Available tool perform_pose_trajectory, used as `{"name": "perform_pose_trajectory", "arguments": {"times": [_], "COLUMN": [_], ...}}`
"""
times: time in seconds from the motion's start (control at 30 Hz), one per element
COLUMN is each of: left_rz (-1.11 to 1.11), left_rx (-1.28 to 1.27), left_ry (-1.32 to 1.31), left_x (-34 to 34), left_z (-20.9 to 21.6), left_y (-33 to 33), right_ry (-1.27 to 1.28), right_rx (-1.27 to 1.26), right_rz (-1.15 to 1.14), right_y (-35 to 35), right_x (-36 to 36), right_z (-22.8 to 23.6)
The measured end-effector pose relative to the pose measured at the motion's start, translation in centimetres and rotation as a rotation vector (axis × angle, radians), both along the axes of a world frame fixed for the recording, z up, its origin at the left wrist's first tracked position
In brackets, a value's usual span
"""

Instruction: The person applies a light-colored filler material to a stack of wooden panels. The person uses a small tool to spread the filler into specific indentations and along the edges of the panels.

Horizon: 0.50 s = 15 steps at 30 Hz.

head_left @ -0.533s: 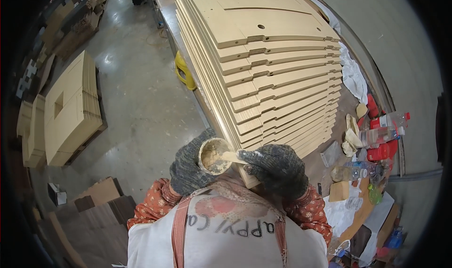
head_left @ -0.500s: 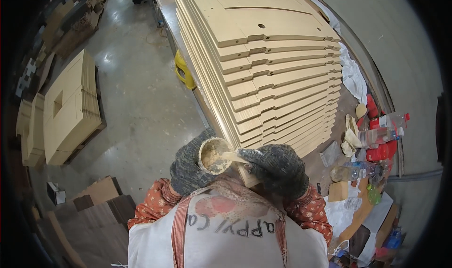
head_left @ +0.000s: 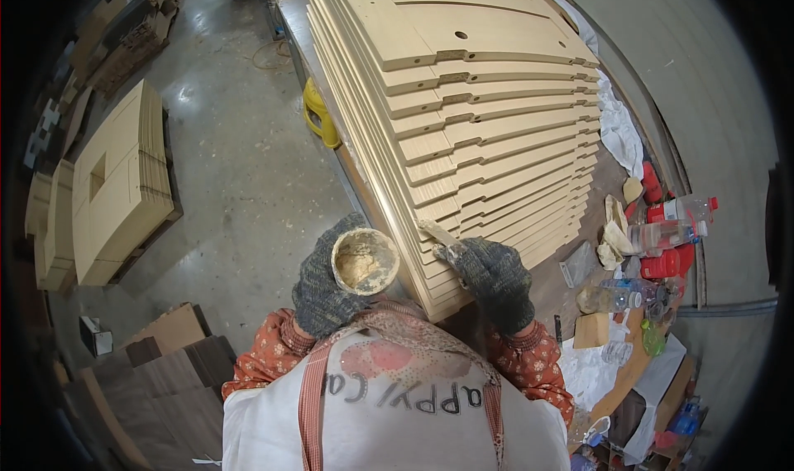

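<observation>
In dark grey knit gloves, both of my hands are closed on something. My left hand [head_left: 325, 287] grips a round cup [head_left: 366, 261] with beige paste in it, tilted so that its mouth faces up. The fingers of my right hand [head_left: 494, 282] hold a small putty knife [head_left: 437, 232], its paste-smeared blade over the near left corner of the panel stack. That stack of cream-coloured panels [head_left: 496, 161] lies fanned out in steps, with notches and small holes along the edges. Whether the blade touches a panel I cannot tell.
Plastic bottles [head_left: 666, 238] and crumpled cloths [head_left: 616, 235] crowd the table's right side. A grey block [head_left: 576, 264] lies beside the panels. Past the table's left edge hangs a yellow object [head_left: 320, 115]. More panels [head_left: 124, 181] stand stacked on the floor at left, with brown boards [head_left: 165, 396] nearer.
The putty knife has come out of the cup and moved right and up over the panels' near corner. My left hand has shifted slightly left with the cup.
</observation>
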<state>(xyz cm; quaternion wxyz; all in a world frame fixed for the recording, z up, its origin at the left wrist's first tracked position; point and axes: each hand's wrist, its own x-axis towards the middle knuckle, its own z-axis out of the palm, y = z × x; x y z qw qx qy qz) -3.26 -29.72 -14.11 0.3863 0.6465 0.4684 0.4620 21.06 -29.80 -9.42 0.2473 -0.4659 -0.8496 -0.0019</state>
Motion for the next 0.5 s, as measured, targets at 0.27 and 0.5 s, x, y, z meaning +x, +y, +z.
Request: {"name": "perform_pose_trajectory", "arguments": {"times": [0.27, 0.5], "left_rz": [0.028, 0.012], "left_rx": [-0.022, -0.134], "left_ry": [-0.14, -0.304], "left_x": [-0.4, -0.9], "left_z": [-1.0, -1.4], "left_y": [0.2, 0.5], "right_ry": [0.078, 0.07], "right_rx": [0.026, -0.046], "right_rz": [0.041, 0.106], "right_y": [1.6, 1.3], "right_x": [-0.7, 1.2], "right_z": [0.1, 0.0]}}
